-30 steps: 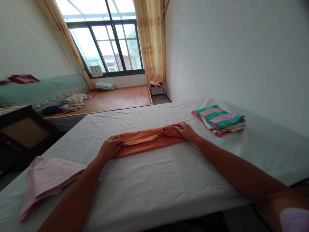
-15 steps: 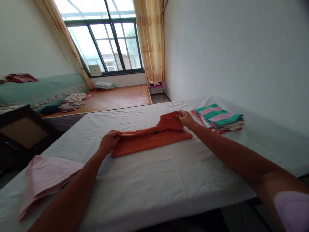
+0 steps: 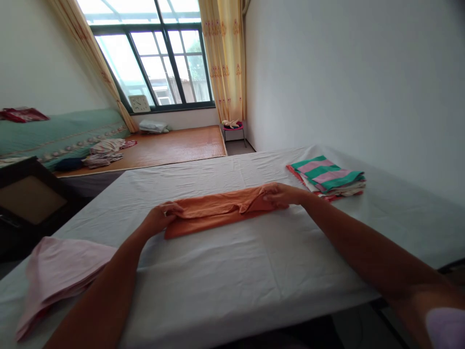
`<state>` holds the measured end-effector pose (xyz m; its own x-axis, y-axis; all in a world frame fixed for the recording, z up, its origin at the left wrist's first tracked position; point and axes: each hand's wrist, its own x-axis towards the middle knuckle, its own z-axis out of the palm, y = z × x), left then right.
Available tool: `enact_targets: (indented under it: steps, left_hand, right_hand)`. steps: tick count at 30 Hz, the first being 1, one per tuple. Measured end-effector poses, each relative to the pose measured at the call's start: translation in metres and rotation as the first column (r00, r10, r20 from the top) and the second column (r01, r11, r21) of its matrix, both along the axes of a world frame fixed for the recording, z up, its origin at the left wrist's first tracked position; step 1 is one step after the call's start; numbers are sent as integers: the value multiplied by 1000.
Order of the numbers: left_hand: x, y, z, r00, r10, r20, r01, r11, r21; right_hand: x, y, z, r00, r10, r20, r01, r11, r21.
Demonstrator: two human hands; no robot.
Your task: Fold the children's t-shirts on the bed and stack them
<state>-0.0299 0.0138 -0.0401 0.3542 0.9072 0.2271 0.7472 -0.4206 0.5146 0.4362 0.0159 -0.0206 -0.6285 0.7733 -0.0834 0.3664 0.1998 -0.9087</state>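
Note:
An orange shirt [image 3: 218, 207] lies folded into a long, low strip across the white-covered table, its upper layer turned over toward me. At its left end, my left hand [image 3: 160, 219] has its fingers closed on the edge of the cloth. My right hand [image 3: 285, 195] pinches the fabric at the right end, where a loose flap droops toward the middle. Part of the right end is hidden behind those fingers. Just beyond my right hand sits a stack of folded clothes [image 3: 329, 174], topped by a green and pink striped piece.
A pink folded cloth [image 3: 65, 269] lies by my left forearm on the white sheet [image 3: 218, 271]. Behind the table is a low bed [image 3: 174, 145] with clothes on it. A dark cabinet [image 3: 32, 203] stands at left, a small stool [image 3: 233, 127] near the wall.
The shirt's raised right part has been folded down toward me, and the strip now lies flatter. My right hand has moved down with the cloth; my left hand stays at the left end.

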Motion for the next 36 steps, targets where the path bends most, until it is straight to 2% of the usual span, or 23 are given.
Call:
enact_targets:
  steps: [2, 5, 7, 9, 12, 14, 16, 20, 22, 24, 27, 30, 33, 36]
  left_hand:
    - [0, 8, 8, 999, 42, 21, -41, 998, -38]
    - [-1, 32, 23, 986, 148, 78, -143, 987, -71]
    - [-1, 55, 33, 964, 212, 162, -201, 976, -81]
    - [1, 79, 40, 932, 255, 256, -236, 966, -104]
    - [5, 110, 42, 891, 315, 325, -284, 948, -140]
    - [8, 125, 37, 875, 364, 319, -323, 930, -175]
    - [12, 136, 27, 863, 405, 302, -352, 911, -216]
    - [15, 150, 10, 865, 415, 282, -341, 899, -276]
    - [14, 150, 10, 868, 395, 303, -313, 906, -284]
    - [10, 145, 17, 873, 359, 332, -274, 921, -275]
    - [1, 123, 35, 920, 237, 312, -166, 957, -239]
    - [-10, 89, 44, 982, 61, 179, -26, 982, -190]
    - [-16, 56, 34, 995, -91, 27, 94, 984, -149]
    - [-14, 34, 16, 991, -125, -58, 117, 986, -115]
  right_hand:
    - [-2, 16, 11, 996, -69, -53, 72, 996, 43]
    - [-7, 53, 36, 966, -208, -152, 225, 969, 104]
    - [-12, 84, 50, 929, -318, -187, 347, 925, 154]
    - [-18, 115, 57, 885, -434, -169, 464, 855, 232]
    - [-28, 155, 55, 812, -580, -64, 553, 732, 398]
    - [-34, 176, 48, 779, -627, -7, 552, 681, 481]
    - [-40, 191, 38, 769, -639, 25, 536, 665, 520]
    - [-53, 207, 24, 775, -627, 76, 490, 673, 554]
    - [-57, 205, 23, 793, -604, 76, 464, 681, 567]
    - [-57, 191, 27, 837, -546, 24, 437, 694, 573]
    - [-46, 145, 37, 917, -387, -98, 369, 727, 579]
    - [-25, 85, 40, 977, -204, -57, 199, 795, 573]
    - [-8, 36, 27, 994, -77, 83, 26, 868, 496]
    - [1, 12, 8, 981, -18, 195, -78, 878, 473]
